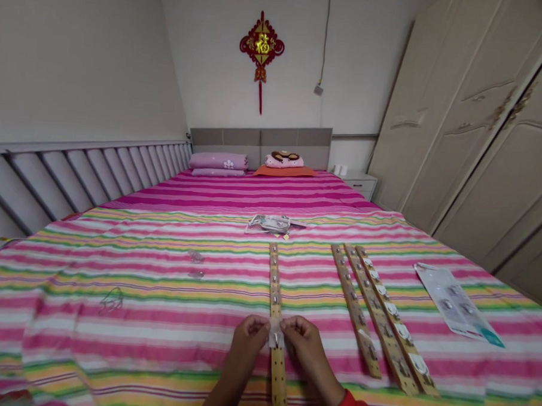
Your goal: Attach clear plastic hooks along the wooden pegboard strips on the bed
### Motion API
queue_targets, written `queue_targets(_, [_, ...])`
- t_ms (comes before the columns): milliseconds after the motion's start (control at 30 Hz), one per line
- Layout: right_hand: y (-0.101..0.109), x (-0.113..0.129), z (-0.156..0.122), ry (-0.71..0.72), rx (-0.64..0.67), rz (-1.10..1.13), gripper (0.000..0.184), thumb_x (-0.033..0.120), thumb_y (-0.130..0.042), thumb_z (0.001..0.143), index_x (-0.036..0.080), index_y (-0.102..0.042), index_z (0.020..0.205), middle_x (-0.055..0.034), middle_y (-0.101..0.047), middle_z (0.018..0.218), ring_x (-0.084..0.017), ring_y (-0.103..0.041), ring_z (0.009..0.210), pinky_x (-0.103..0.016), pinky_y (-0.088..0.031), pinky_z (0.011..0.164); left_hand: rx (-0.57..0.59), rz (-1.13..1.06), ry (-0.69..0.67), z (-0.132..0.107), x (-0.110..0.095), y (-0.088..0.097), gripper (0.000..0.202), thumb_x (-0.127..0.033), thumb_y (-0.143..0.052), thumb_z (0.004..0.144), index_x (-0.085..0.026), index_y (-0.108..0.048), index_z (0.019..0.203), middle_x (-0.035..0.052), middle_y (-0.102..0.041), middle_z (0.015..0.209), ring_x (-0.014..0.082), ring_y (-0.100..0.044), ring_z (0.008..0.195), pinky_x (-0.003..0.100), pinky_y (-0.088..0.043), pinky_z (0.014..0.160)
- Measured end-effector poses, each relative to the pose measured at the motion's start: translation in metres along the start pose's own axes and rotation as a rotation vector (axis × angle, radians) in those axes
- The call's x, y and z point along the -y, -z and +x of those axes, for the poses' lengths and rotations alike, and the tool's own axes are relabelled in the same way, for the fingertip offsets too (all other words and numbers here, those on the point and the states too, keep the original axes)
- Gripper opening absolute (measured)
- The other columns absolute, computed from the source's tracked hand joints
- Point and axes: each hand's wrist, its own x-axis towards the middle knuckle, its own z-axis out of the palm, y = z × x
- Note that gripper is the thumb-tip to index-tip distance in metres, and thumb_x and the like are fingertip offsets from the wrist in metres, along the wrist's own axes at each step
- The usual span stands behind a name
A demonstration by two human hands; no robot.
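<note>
A narrow wooden strip (278, 377) with small holes lies lengthwise on the bed in front of me. Several metal hooks sit in a row along its far part. Over its nearer part is a clear adhesive hook (276, 335), a see-through square with a metal hook on it. My left hand (252, 337) pinches its left edge between thumb and fingers. At the opposite edge my right hand (302, 336) is closed in the same kind of pinch. Whether the square's back touches the wood I cannot tell.
Three more wooden strips (382, 327) bearing hooks lie to the right, beside a flat clear package (457, 304). Farther back is a pile of clear packaging (272, 224). Small clear pieces (196, 265) and crumpled clear film (111, 299) lie left on the striped sheet (157, 341).
</note>
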Motion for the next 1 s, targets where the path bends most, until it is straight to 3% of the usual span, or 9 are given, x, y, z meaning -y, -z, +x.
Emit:
queue_targets(233, [0.000, -0.005, 0.020, 0.070, -0.100, -0.109, 0.025, 0.038, -0.072, 0.056, 0.018, -0.058, 0.050, 0.0025, -0.053, 0.047, -0.013, -0.043, 0.049, -0.027, -0.035, 0.051, -0.027, 0.040, -0.034, 0.021, 0.002, -0.008, 0.024, -0.036, -0.069, 0.056, -0.016, -0.057, 0.061, -0.0047, -0.054, 0.048, 0.0095, -0.049, 0.046, 0.022, -0.037, 0.048])
queue_targets(500, [0.003, -0.019, 0.033, 0.066, -0.140, -0.172, 0.020, 0.034, -0.067, 0.057, 0.019, -0.057, 0.049, 0.0029, -0.053, 0.046, -0.013, -0.044, 0.048, -0.027, -0.037, 0.050, -0.068, 0.150, 0.046, 0.032, 0.003, -0.011, 0.017, -0.031, -0.065, 0.057, -0.017, -0.056, 0.062, -0.0051, -0.054, 0.047, 0.0107, -0.051, 0.046, 0.021, -0.037, 0.044])
queue_targets(767, [0.003, -0.024, 0.036, 0.067, -0.162, -0.221, 0.021, 0.036, -0.067, 0.057, 0.019, -0.057, 0.049, 0.0021, -0.055, 0.047, -0.014, -0.047, 0.049, -0.028, -0.038, 0.051, -0.097, 0.260, -0.049, 0.037, 0.008, -0.012, 0.011, -0.029, -0.061, 0.060, -0.018, -0.058, 0.060, -0.0025, -0.058, 0.053, 0.0135, -0.056, 0.054, 0.024, -0.043, 0.053])
queue_targets(1000, [0.003, -0.027, 0.038, 0.064, -0.175, -0.259, 0.021, 0.036, -0.065, 0.057, 0.020, -0.055, 0.048, 0.0024, -0.053, 0.047, -0.015, -0.047, 0.050, -0.028, -0.038, 0.051, -0.113, 0.305, -0.034, 0.038, 0.011, -0.012, 0.009, -0.026, -0.061, 0.060, -0.019, -0.056, 0.060, -0.0028, -0.057, 0.054, 0.0140, -0.056, 0.054, 0.024, -0.044, 0.055])
